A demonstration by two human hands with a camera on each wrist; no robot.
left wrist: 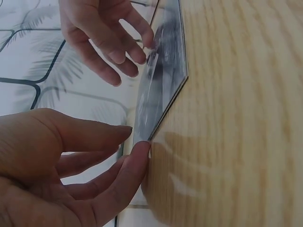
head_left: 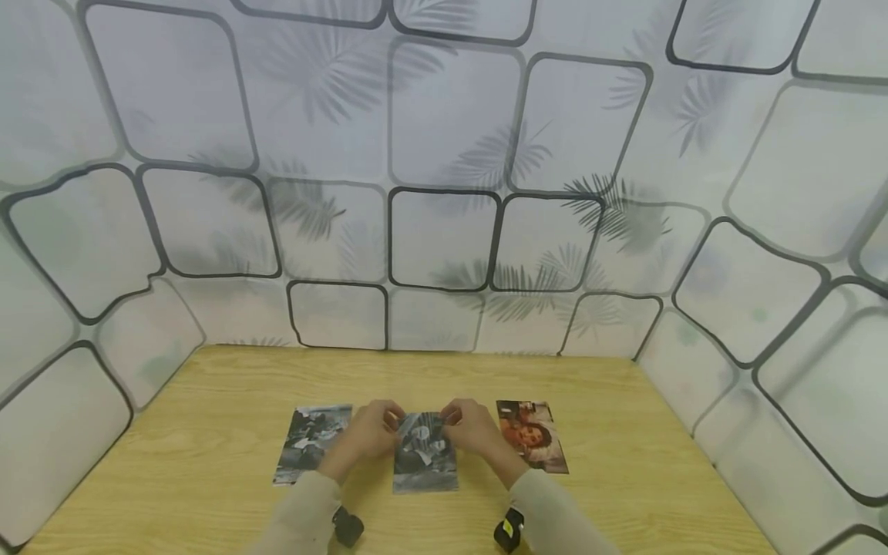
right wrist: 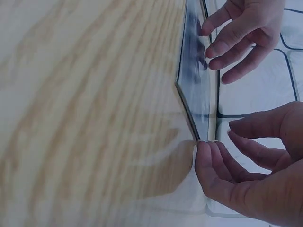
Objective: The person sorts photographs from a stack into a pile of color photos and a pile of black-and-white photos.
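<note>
Three photo prints lie in a row on the wooden table (head_left: 638, 478). My left hand (head_left: 390, 417) and right hand (head_left: 455, 418) hold the far corners of the middle black-and-white photo (head_left: 425, 461), one hand at each corner. In the left wrist view my left hand (left wrist: 137, 139) pinches a corner of the photo (left wrist: 163, 75) between thumb and finger, and that far edge is lifted off the wood. In the right wrist view my right hand (right wrist: 213, 137) has its fingertips at the other corner of the photo (right wrist: 194, 80), with the thumb just above.
A second black-and-white photo (head_left: 312, 443) lies left of my hands and a colour portrait (head_left: 534, 441) lies to the right. Patterned white panels (head_left: 444, 231) wall in the table at the back and on both sides. Black wrist cameras (head_left: 347, 528) sit on my sleeves.
</note>
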